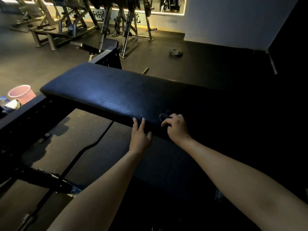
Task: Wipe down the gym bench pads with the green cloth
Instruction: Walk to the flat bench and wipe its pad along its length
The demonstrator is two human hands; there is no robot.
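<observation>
I am viewing a bench pad (106,90) showing grained, faintly glossy vinyl, a soft matt cloth (164,115), a matt metal frame (23,115).

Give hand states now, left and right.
Left hand: open, fingers flat on the bench pad.
Right hand: closed on the cloth, which lies on the pad.

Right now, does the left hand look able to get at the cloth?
Probably yes: the left hand rests open on the bench pad beside the right hand gripping the cloth, with only bare pad between.
</observation>
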